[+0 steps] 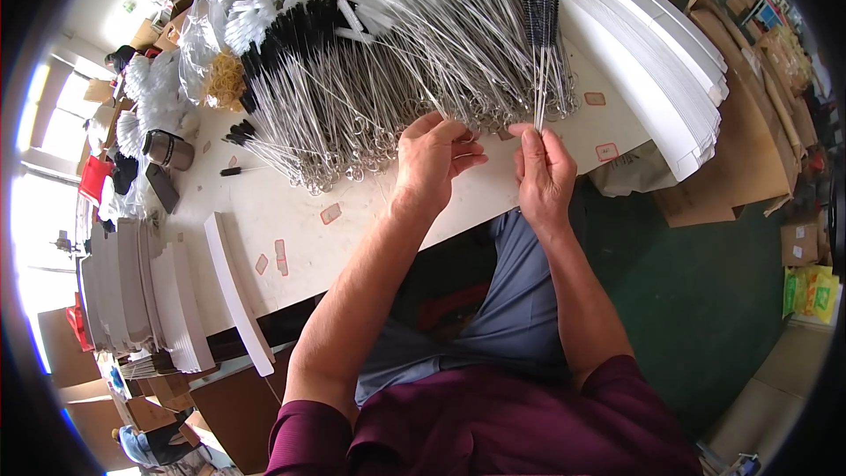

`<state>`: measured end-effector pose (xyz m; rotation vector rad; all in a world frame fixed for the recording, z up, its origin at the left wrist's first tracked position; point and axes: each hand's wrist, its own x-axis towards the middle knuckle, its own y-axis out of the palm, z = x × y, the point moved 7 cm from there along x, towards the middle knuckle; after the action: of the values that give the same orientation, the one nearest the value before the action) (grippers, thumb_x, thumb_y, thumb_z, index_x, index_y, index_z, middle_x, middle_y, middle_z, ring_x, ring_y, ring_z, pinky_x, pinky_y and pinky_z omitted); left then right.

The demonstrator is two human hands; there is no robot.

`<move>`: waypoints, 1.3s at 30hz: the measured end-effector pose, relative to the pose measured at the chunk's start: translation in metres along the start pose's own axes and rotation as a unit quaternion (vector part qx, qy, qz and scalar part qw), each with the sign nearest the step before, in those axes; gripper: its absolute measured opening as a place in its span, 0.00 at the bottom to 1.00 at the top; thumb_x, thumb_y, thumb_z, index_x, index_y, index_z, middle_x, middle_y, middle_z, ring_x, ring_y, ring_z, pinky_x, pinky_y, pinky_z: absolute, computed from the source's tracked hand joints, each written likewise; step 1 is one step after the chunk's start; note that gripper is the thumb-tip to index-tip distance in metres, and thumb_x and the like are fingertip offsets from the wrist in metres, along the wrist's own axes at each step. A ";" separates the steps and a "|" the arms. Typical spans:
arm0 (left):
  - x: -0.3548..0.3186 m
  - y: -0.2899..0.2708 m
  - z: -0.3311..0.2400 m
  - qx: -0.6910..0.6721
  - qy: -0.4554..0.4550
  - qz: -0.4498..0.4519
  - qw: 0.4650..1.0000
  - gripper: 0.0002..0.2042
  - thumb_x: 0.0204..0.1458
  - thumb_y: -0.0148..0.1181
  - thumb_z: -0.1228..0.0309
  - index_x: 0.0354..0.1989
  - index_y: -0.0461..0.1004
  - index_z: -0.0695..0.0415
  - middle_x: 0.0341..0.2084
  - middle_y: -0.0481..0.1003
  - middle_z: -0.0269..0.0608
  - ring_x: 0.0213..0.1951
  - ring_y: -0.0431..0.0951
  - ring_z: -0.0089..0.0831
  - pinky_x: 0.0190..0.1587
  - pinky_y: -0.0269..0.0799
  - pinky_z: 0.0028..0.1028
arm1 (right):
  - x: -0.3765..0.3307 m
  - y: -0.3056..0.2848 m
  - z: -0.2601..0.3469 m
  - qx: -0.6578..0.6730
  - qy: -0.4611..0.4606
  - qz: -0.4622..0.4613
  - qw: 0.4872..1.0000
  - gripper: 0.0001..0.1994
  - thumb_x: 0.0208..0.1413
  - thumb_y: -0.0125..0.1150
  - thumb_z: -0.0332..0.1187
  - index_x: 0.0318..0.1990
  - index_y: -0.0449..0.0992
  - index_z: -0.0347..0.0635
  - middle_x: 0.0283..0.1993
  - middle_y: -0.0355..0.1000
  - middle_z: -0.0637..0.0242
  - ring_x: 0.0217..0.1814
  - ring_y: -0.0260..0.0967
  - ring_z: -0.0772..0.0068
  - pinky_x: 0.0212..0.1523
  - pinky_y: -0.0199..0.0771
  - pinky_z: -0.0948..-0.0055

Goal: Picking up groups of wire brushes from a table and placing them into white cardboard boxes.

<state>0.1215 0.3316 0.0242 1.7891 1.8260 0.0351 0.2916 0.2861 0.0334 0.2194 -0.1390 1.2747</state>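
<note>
My right hand [545, 174] is closed in a pinch around the wire handles of several thin black bottle brushes [540, 18], which point away from me with their bristle ends at the far side. To its left, my left hand [430, 163] is held at the near edge of a heap of white-bristled brushes [467, 31]. Its thumb and forefinger are pressed together, and whatever lies between them is too small to make out. Farther left is a heap of black-bristled brushes [300, 35], their looped wire ends towards me.
Stacked white card strips [648, 57] lie at the table's right end; more stand at the left near a loose strip [236, 291]. A dark flask [169, 150], yellow rubber bands [225, 79] and small paper labels [330, 213] are on the white table [352, 251]. Cardboard [749, 123] stands beyond.
</note>
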 end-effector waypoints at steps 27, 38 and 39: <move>-0.046 -0.025 -0.026 0.195 0.060 -0.024 0.979 0.15 0.53 0.44 0.80 0.46 0.73 0.72 0.25 0.80 0.52 0.21 0.80 0.34 0.28 0.82 0.32 | 0.001 0.001 -0.002 0.028 0.008 0.013 0.999 0.13 0.74 0.52 0.35 0.42 0.79 0.35 0.20 0.58 0.80 0.22 0.51 0.90 0.23 0.50 0.82; -0.061 -0.040 -0.033 0.270 0.106 -0.062 0.955 0.10 0.55 0.48 0.78 0.35 0.76 0.70 0.24 0.80 0.49 0.20 0.79 0.28 0.24 0.78 0.30 | 0.020 0.044 0.009 0.053 0.097 0.106 0.988 0.16 0.74 0.49 0.40 0.42 0.77 0.35 0.26 0.72 0.68 0.23 0.68 0.81 0.22 0.67 0.79; -0.064 -0.040 -0.041 0.344 0.159 -0.079 0.922 0.10 0.55 0.49 0.77 0.33 0.77 0.70 0.23 0.80 0.48 0.19 0.78 0.26 0.24 0.77 0.29 | 0.025 0.056 0.008 0.088 0.120 0.131 0.980 0.16 0.74 0.49 0.41 0.43 0.75 0.35 0.28 0.75 0.65 0.24 0.73 0.77 0.22 0.73 0.77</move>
<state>0.0642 0.2833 0.0661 2.1796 2.4183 -0.4589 0.2454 0.3226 0.0512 0.2016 0.1594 1.5670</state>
